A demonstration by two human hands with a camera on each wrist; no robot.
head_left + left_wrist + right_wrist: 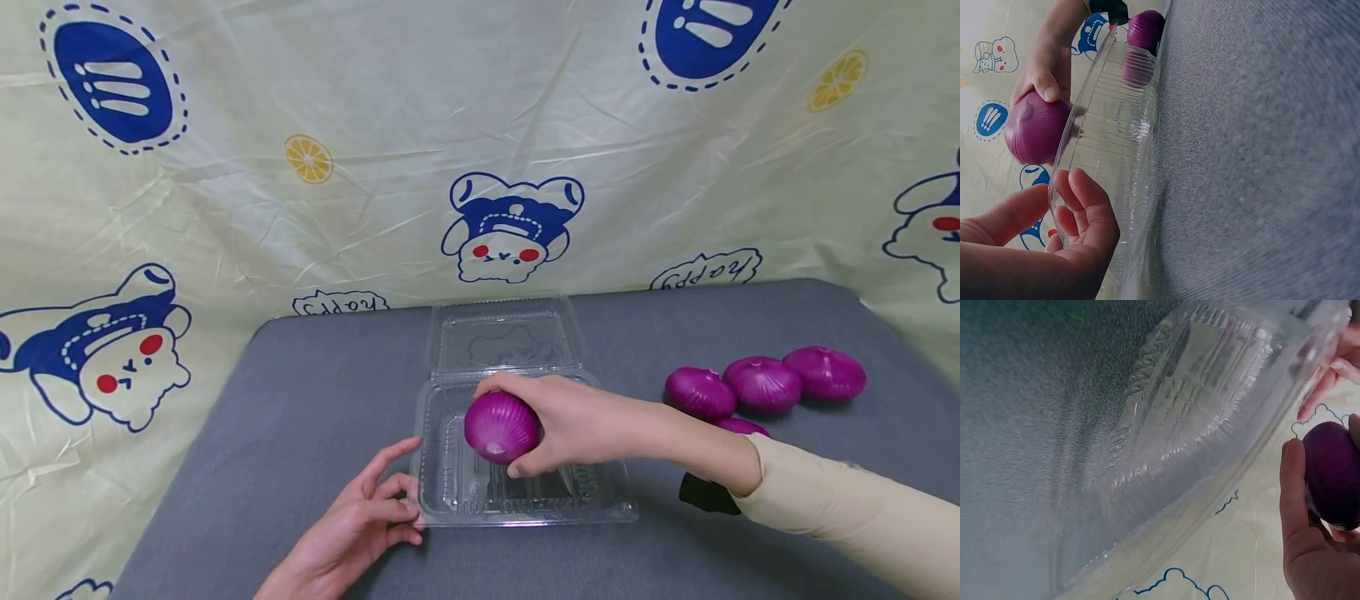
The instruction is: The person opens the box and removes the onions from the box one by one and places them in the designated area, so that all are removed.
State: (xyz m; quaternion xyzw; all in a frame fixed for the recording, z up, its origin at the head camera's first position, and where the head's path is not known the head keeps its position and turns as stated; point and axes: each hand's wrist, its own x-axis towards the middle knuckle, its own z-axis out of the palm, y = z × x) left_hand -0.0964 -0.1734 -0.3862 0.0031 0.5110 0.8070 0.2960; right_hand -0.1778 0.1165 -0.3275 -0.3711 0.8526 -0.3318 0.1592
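A clear plastic clamshell box (525, 515) lies on the grey table with its lid (506, 333) folded open toward the back. My right hand (577, 417) grips a purple onion (501, 427) and holds it above the box's base. That onion (1036, 129) shows from the side in the left wrist view, just above the rim. At the box's left edge, my left hand (360, 525) has its thumb on one side of the rim and its fingers on the other. The right wrist view shows the held onion (1334, 475) between thumb and fingers.
Several more purple onions (763, 385) sit to the right, one partly hidden behind my right forearm. A pale printed curtain (375, 225) hangs behind the table (315, 400). Part of a black wrist device (708, 493) shows below my right sleeve.
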